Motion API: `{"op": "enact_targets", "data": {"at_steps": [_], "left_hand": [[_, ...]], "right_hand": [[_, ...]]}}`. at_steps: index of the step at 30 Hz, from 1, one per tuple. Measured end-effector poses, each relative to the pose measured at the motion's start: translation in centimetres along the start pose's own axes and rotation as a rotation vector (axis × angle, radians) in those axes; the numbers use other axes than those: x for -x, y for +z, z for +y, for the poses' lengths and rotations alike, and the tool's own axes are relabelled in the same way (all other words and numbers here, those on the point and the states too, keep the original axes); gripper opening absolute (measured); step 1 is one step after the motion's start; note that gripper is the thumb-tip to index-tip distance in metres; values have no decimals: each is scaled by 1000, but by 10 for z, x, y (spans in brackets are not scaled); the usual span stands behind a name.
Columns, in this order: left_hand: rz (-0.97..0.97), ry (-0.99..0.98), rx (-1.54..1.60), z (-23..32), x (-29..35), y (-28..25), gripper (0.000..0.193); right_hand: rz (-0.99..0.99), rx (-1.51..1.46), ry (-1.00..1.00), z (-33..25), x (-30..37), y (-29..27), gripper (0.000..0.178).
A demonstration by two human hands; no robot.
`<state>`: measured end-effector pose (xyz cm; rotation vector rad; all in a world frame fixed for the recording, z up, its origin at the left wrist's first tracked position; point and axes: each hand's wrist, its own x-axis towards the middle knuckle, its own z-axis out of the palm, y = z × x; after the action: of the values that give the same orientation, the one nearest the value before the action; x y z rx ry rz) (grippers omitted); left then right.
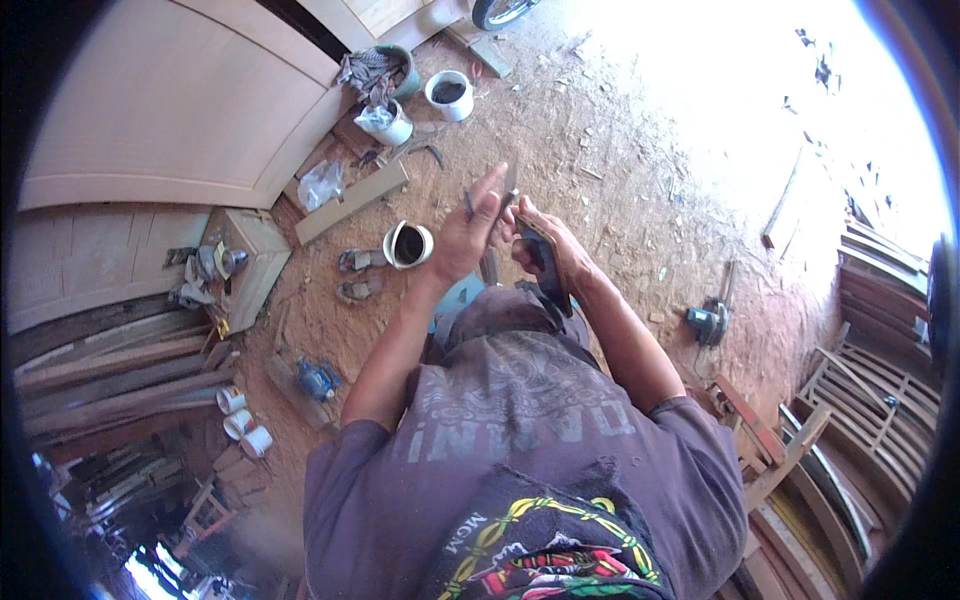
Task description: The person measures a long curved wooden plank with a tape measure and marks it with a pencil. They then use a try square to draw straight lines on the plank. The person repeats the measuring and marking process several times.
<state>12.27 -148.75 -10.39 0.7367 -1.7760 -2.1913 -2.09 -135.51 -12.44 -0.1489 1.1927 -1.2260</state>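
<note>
Both hands are raised close together in front of my body. My left hand holds a thin dark flat strip, which stands up by the fingers and thumb; its kind I cannot make out. My right hand is wrapped round a dark, long, flat object with a tan edge. It slants down toward my lap, and its kind is unclear too. The fingertips of both hands nearly meet, so whether the two pieces touch is hidden. Below the hands lie my dark-clothed lap and a bit of light blue.
On the dusty floor left of me are a white bucket with dark contents, sandals, a wooden board and a blue power tool. More buckets stand farther off. A teal power tool and stacked wood lie right.
</note>
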Motion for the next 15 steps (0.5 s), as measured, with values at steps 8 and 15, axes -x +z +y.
{"op": "enact_targets", "data": {"at_steps": [8,15], "left_hand": [[15,303,-701,41,-68,-89,73],[100,232,-375,60,-107,-175,69]], "right_hand": [[-85,-472,17,-50,-117,46,53],[-142,-457,-78,-95,-177,90,66]]}}
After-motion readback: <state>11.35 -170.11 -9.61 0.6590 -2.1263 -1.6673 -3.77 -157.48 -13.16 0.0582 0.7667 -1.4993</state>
